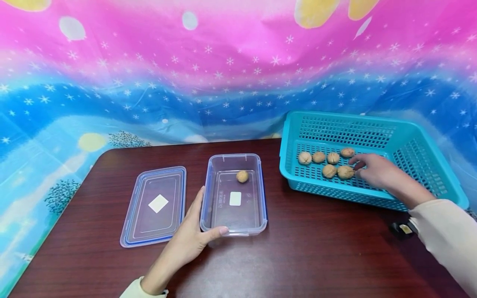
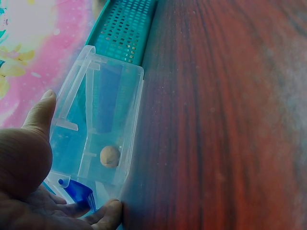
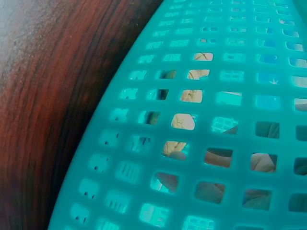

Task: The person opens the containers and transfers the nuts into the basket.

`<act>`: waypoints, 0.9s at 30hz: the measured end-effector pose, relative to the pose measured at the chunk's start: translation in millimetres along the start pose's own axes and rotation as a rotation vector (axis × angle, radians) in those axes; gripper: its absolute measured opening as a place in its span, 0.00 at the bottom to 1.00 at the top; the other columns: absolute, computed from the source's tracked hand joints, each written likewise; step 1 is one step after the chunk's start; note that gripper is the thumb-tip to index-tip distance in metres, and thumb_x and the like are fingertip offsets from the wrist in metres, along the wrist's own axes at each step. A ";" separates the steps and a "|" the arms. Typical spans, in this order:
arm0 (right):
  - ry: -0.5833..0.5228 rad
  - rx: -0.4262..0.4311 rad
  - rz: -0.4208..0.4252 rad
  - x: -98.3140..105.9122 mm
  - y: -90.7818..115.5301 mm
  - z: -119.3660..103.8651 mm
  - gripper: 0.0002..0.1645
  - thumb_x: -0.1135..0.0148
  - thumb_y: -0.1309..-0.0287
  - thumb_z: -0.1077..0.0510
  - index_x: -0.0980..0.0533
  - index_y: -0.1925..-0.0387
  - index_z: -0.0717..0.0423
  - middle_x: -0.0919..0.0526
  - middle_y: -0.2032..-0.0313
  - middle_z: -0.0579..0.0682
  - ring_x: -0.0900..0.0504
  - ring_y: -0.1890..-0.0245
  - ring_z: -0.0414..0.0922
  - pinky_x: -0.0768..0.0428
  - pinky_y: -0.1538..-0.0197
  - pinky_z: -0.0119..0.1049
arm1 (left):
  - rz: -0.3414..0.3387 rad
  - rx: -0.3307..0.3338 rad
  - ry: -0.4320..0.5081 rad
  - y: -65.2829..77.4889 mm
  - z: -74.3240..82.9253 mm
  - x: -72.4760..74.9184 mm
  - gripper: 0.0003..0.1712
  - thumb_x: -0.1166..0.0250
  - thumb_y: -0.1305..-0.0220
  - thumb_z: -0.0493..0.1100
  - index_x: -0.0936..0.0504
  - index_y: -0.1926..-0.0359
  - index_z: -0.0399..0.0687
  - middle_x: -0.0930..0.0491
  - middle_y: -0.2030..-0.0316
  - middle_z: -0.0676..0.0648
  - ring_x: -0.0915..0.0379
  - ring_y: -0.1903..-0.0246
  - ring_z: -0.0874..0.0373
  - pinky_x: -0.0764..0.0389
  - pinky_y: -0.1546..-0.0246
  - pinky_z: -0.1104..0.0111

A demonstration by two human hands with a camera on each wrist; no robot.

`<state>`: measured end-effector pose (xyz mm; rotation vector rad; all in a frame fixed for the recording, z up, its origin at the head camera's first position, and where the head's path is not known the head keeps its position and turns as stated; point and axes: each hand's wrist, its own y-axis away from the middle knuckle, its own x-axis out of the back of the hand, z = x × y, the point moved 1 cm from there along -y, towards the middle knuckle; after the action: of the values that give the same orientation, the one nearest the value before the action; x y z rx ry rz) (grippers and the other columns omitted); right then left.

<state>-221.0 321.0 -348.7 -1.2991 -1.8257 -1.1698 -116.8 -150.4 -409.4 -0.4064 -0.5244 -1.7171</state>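
A clear plastic food container [image 1: 233, 223] with blue edging holds one walnut [image 1: 242, 176] near its far right part. My left hand [image 1: 188, 240] grips the container's near left corner, thumb over the front rim and fingers along the left side. In the left wrist view, that hand [image 2: 29, 167] is beside a blue clip [image 2: 79, 192]. My right hand [image 1: 376, 170] reaches into a turquoise basket [image 1: 335, 192], its fingertips next to a walnut [image 1: 345, 172]. Several other walnuts [image 1: 318, 157] lie there. Through the basket holes, the right wrist view shows parts of walnuts [image 3: 183, 121] and fingers [image 3: 209, 191].
A clear lid [image 1: 156, 223] with a blue seal and a white label lies left of the container. Both stand on a dark reddish wooden table [image 1: 298, 256]. Behind the table hangs a colourful printed cloth [image 1: 223, 82]. The basket's raised walls surround the right hand's walnuts.
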 end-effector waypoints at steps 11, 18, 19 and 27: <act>-0.055 -0.009 0.154 10.2 12.8 -13.6 0.35 0.44 0.23 0.46 0.34 0.27 0.65 0.27 0.34 0.73 0.27 0.37 0.73 0.21 0.52 0.61 | 0.008 0.004 0.001 -0.5 -0.3 -0.3 0.69 0.22 0.40 0.58 0.61 0.14 0.56 0.55 0.16 0.43 0.53 0.19 0.42 0.46 0.23 0.37; -0.104 0.069 0.262 1.1 26.0 -45.0 0.37 0.43 0.24 0.39 0.32 0.26 0.58 0.24 0.34 0.70 0.25 0.37 0.68 0.21 0.51 0.62 | 0.014 0.000 0.001 0.1 -1.1 0.1 0.68 0.22 0.40 0.58 0.60 0.14 0.56 0.54 0.16 0.43 0.51 0.20 0.42 0.45 0.24 0.37; -0.115 0.085 0.271 -1.1 27.6 -49.6 0.38 0.43 0.24 0.39 0.33 0.26 0.58 0.24 0.34 0.70 0.25 0.36 0.68 0.22 0.50 0.63 | 0.014 0.000 0.002 0.0 -1.3 0.0 0.68 0.22 0.40 0.57 0.60 0.14 0.56 0.54 0.16 0.43 0.51 0.20 0.42 0.44 0.24 0.37; -0.251 0.205 0.318 -19.5 33.9 -89.7 0.37 0.39 0.25 0.41 0.34 0.23 0.49 0.24 0.29 0.59 0.22 0.34 0.62 0.19 0.45 0.61 | 0.012 -0.007 0.007 0.0 -0.8 -0.6 0.68 0.22 0.40 0.58 0.61 0.14 0.56 0.55 0.16 0.44 0.54 0.19 0.42 0.46 0.23 0.37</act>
<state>-184.0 236.4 -316.4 -1.5973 -1.7693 -0.6583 -116.6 -150.4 -410.4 -0.4075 -0.5097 -1.7087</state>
